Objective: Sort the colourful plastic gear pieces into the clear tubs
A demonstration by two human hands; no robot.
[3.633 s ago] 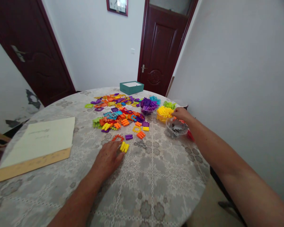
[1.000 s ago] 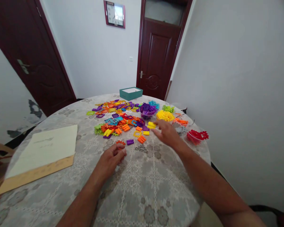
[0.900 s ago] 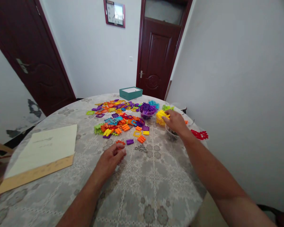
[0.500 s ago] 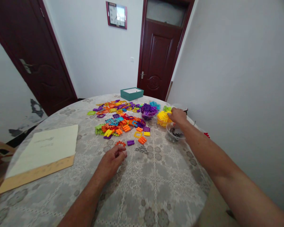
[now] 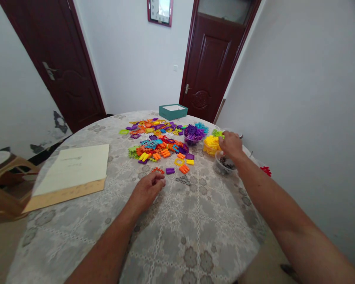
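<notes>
My left hand [image 5: 149,190] rests on the tablecloth with fingers loosely bent and a small gap between thumb and index finger. Just beyond its fingertips lie an orange toothed piece [image 5: 158,170] and a purple double-tube connector [image 5: 170,170]. A grey toothed piece [image 5: 184,180] is to its right. Out at the right, my right hand [image 5: 232,145] is at the edge of a bowl of yellow pieces [image 5: 212,144]. Its fingertips are partly hidden, so any grip is unclear. Below that wrist stands a clear bowl with dark pieces [image 5: 225,163].
A bowl of purple pieces [image 5: 194,134] stands beside the yellow one, with green pieces [image 5: 218,133] and blue pieces [image 5: 201,127] behind. Mixed plastic pieces [image 5: 154,144] are heaped mid-table. A teal box [image 5: 173,112] sits at the back; paper sheets [image 5: 79,169] lie left.
The view has shifted, so everything sits farther right and slightly higher. Relative to the yellow bowl, my right hand has moved slightly right. My left hand stays in nearly the same place on the table.
</notes>
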